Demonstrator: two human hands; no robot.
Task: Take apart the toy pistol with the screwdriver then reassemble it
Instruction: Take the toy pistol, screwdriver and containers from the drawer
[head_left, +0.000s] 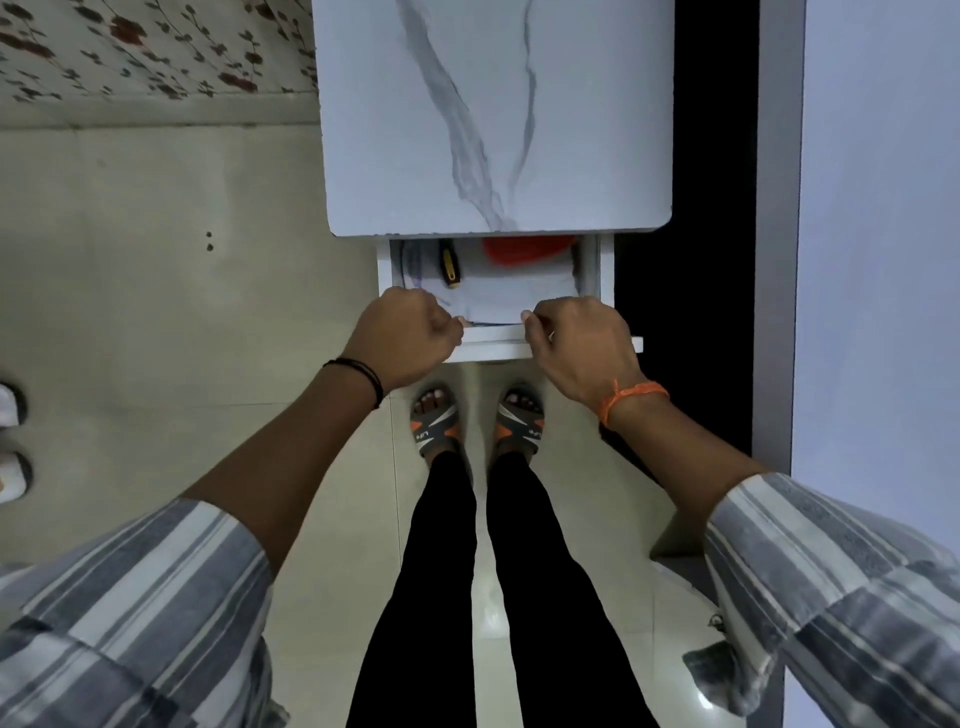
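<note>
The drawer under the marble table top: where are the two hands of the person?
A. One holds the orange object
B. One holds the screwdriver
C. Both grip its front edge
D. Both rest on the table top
C: the left hand and the right hand are both closed on the front edge of the open drawer; the screwdriver lies untouched inside.

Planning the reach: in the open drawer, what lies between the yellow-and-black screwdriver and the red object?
In the head view, only bare white drawer lining separates the yellow-and-black screwdriver from the red object, which the marble tabletop half hides.
</note>
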